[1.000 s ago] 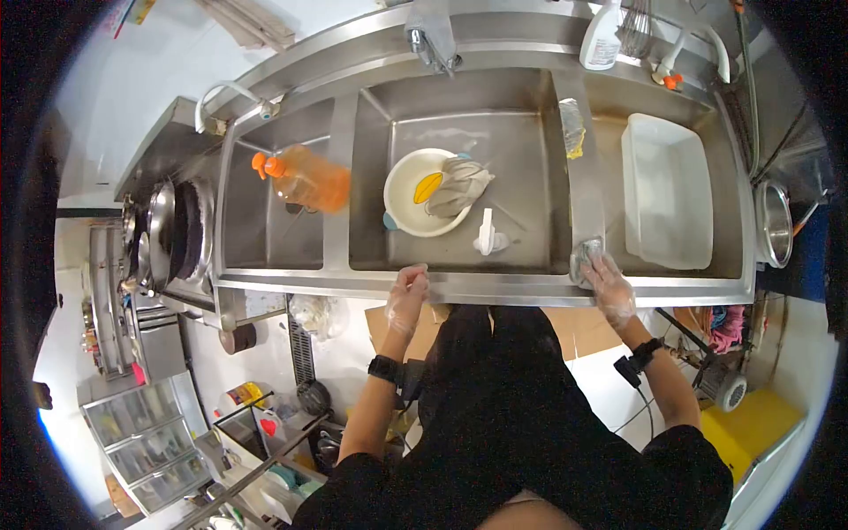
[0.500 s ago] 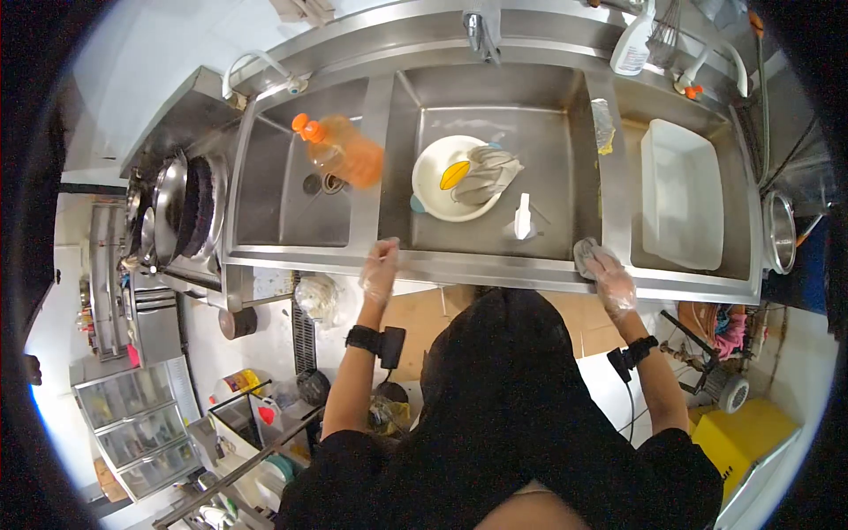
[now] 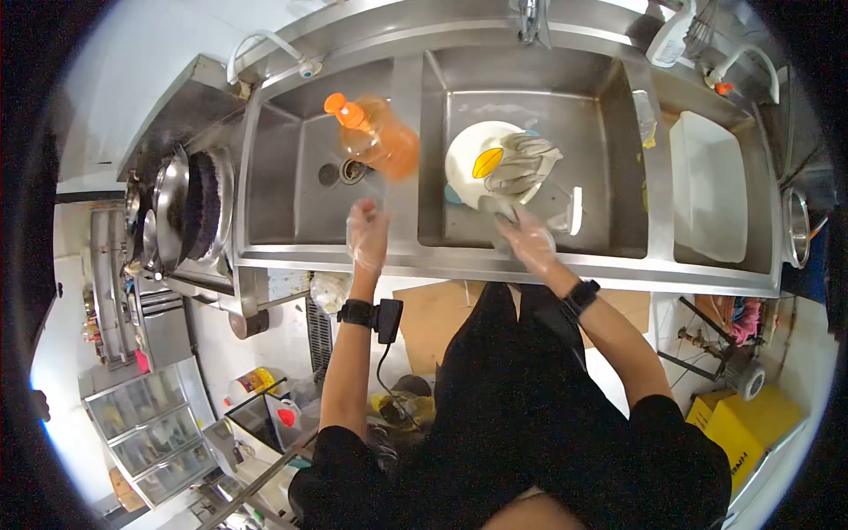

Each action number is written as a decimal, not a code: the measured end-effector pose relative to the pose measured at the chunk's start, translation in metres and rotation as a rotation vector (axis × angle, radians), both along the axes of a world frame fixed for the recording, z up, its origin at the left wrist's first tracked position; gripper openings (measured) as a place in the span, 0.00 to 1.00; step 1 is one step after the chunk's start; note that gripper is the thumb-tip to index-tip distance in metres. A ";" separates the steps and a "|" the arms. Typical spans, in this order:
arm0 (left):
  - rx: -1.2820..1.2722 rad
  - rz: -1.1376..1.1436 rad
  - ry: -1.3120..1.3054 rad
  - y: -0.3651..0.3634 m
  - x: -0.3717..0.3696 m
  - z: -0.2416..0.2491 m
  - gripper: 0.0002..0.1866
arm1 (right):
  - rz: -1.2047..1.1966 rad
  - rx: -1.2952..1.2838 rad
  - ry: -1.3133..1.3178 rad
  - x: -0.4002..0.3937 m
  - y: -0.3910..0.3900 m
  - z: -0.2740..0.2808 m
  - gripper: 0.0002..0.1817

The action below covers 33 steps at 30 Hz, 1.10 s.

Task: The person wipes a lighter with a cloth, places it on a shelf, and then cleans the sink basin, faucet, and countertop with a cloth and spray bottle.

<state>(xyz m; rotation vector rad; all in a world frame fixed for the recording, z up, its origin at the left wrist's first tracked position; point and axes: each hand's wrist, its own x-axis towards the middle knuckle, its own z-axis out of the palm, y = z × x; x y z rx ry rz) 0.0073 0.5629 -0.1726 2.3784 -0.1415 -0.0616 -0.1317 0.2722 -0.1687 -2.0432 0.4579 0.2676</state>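
My right hand [image 3: 527,243], in a clear plastic glove, is closed on a grey cloth [image 3: 497,208] at the near rim of a white bowl [image 3: 464,159] in the middle sink. A bundled grey cloth [image 3: 527,165] and a yellow oval piece [image 3: 488,162] lie in the bowl. To its right in the sink is a white tool [image 3: 571,212] whose kind I cannot make out. My left hand [image 3: 367,237], also gloved, hovers over the front of the left sink with fingers loosely curled and nothing visible in them. Beyond it an orange bottle [image 3: 382,141] with an orange cap stands by the divider.
The right sink holds a white rectangular tub [image 3: 707,185]. Faucets [image 3: 533,22] line the back wall, with a spray bottle [image 3: 671,37] and a whisk [image 3: 700,35] at back right. Pans [image 3: 172,208] stand at the left; a metal bowl [image 3: 796,230] is at the far right.
My right hand has moved left from the sink's front edge to the bowl, carrying the grey cloth. My left hand has lifted off the front edge and reached forward over the left sink.
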 end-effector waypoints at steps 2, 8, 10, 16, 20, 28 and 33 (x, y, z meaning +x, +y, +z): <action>0.013 0.000 -0.041 -0.009 0.019 0.018 0.29 | 0.016 -0.005 -0.008 0.026 0.028 -0.051 0.25; -0.145 -0.080 -0.388 -0.050 0.070 0.084 0.56 | -0.171 0.216 0.130 0.056 0.105 -0.055 0.31; -0.240 -0.131 -0.346 -0.059 0.091 0.092 0.56 | -0.187 0.265 0.145 0.055 0.111 -0.037 0.31; -0.724 -0.014 -0.034 -0.099 0.110 0.105 0.20 | -0.144 0.444 0.175 0.065 0.092 -0.041 0.31; -0.632 -0.009 -0.152 -0.114 0.128 0.100 0.19 | -0.138 0.419 0.120 0.068 0.072 -0.077 0.29; -0.100 0.070 -0.331 -0.154 0.201 0.103 0.21 | -0.275 0.473 0.129 0.071 0.049 -0.081 0.27; -0.659 -0.155 -0.221 -0.155 0.235 0.085 0.28 | -0.313 0.615 0.107 0.073 0.040 -0.059 0.27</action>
